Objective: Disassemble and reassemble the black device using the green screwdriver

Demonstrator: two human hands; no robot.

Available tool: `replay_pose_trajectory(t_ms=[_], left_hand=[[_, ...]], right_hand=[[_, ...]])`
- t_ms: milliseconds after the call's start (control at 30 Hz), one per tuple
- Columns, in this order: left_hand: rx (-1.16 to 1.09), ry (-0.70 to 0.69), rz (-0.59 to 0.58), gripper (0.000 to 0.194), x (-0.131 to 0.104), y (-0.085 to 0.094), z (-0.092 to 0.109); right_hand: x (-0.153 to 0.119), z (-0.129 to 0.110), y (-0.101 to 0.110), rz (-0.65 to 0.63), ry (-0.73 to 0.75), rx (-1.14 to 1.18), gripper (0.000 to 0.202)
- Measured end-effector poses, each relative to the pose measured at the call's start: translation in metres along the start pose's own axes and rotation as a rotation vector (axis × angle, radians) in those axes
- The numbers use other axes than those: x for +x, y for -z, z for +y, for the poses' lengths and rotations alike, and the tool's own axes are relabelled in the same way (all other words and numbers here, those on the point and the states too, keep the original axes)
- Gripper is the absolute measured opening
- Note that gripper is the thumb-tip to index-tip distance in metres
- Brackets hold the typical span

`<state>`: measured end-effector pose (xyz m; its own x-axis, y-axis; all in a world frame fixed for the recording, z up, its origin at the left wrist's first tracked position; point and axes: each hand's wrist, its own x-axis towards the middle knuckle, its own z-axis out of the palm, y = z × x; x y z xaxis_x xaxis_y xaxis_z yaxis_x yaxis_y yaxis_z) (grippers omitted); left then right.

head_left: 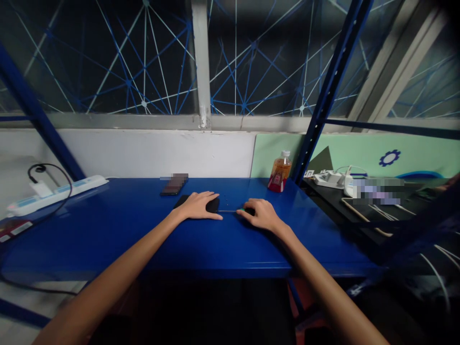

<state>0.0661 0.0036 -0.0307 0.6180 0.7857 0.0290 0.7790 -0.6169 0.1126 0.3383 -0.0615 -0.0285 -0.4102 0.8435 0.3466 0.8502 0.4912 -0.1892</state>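
Blue desk (223,244); capped bottle (279,173), amber liquid (281,166) inside; left hand (199,206) on black slab (212,205), grip wide; right hand (261,214) holding screwdriver (233,211).

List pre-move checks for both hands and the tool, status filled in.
1. Left hand resting on black object: ok.
2. Right hand holding thin-shafted tool: ok.
3. Tool shaft pointing at black object: ok.
4. Tool tip seated: cannot tell, too small.
5. Small bits in a container: not ok, lying on blue table beyond the shaft.
6. Bottle upright, capped: ok.
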Motion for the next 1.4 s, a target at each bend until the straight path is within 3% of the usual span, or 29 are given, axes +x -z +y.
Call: replay_pose_trajectory(t_ms=[233, 367, 633, 867, 1400], left_hand=[[0.004, 0.01, -0.011, 0.1, -0.001, 0.004, 0.005], [-0.002, 0.005, -0.025, 0.1, -0.001, 0.003, 0.005], [-0.001, 0.01, 0.003, 0.101, -0.001, 0.001, 0.005], [-0.006, 0.006, 0.001, 0.101, -0.001, 0.002, 0.006], [0.0, -0.005, 0.009, 0.099, 0.0, -0.001, 0.003]], right_hand=[[0.002, 0.006, -0.003, -0.007, 0.009, 0.085, 0.04], [0.003, 0.005, -0.004, -0.073, -0.016, 0.145, 0.039], [0.003, -0.006, -0.002, -0.045, -0.044, 0.067, 0.046], [0.003, 0.001, -0.002, -0.041, -0.017, 0.04, 0.045], [0.0, -0.004, 0.001, -0.049, 0.003, 0.028, 0.027]])
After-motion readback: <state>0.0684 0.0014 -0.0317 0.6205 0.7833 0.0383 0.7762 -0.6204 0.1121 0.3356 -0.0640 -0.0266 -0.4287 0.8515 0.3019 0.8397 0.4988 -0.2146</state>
